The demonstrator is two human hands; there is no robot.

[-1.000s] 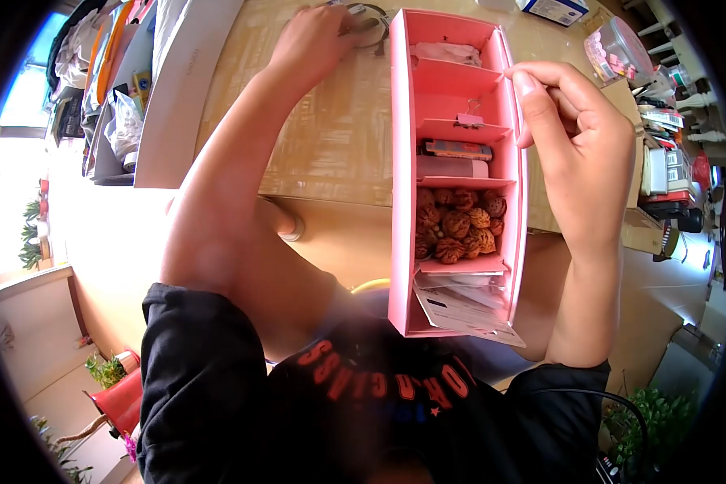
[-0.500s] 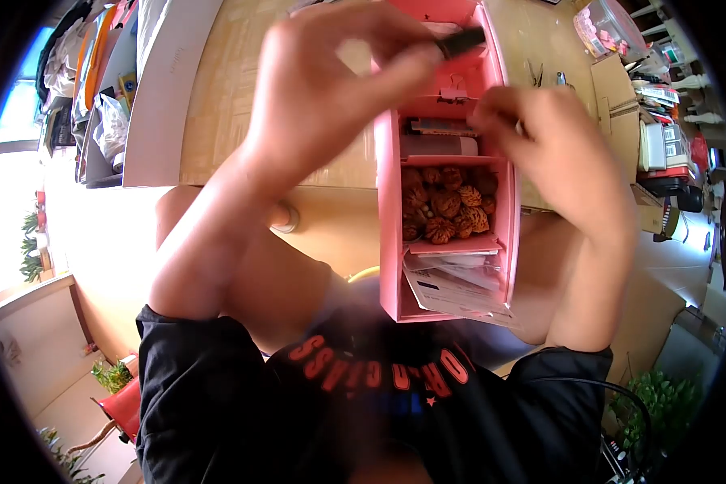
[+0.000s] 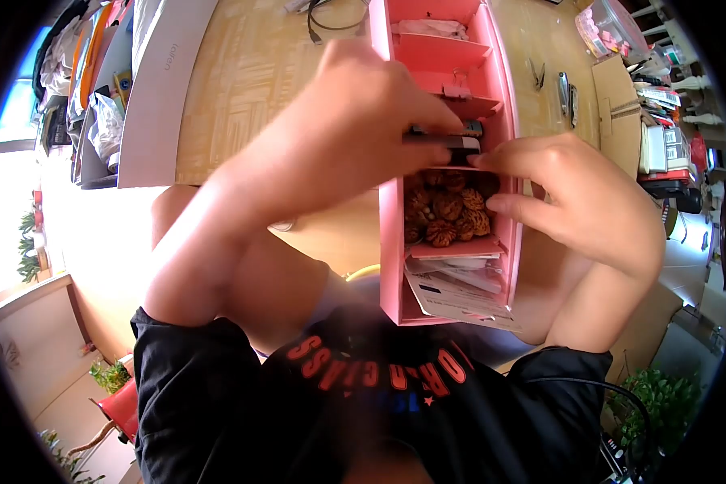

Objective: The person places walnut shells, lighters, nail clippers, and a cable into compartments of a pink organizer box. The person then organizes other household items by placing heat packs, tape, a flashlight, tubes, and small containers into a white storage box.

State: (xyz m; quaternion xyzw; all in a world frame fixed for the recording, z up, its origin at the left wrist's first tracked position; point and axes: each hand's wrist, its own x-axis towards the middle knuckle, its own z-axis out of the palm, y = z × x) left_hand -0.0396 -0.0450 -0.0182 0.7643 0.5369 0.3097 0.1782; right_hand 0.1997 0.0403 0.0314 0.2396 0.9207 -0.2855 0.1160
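A long pink divided box (image 3: 390, 266) stands in front of me, its near end over my lap. My left hand (image 3: 367, 121) reaches across its middle, thumb and fingertips around a small black object (image 3: 463, 143) in a narrow compartment. Part of that object is hidden by the fingers. From the other side, my right hand (image 3: 581, 194) has its index fingertip at the divider beside the object. Its thumb is apart, close to brown wrinkled walnut-like nuts (image 3: 448, 210) in the neighbouring compartment. Papers and plastic sleeves (image 3: 456, 286) fill the nearest compartment.
On the wooden table (image 3: 246, 89) lie a black cable (image 3: 316, 24), small pliers or nippers (image 3: 537, 74) and metal tools (image 3: 569, 97). A long white box (image 3: 157, 97) is at left. At right stand a cardboard box (image 3: 617, 105) and a clear tub (image 3: 613, 28).
My left hand has come down and nearer with the black object, into the narrow compartment. My right hand has shifted nearer me along the box, its fingers spreading.
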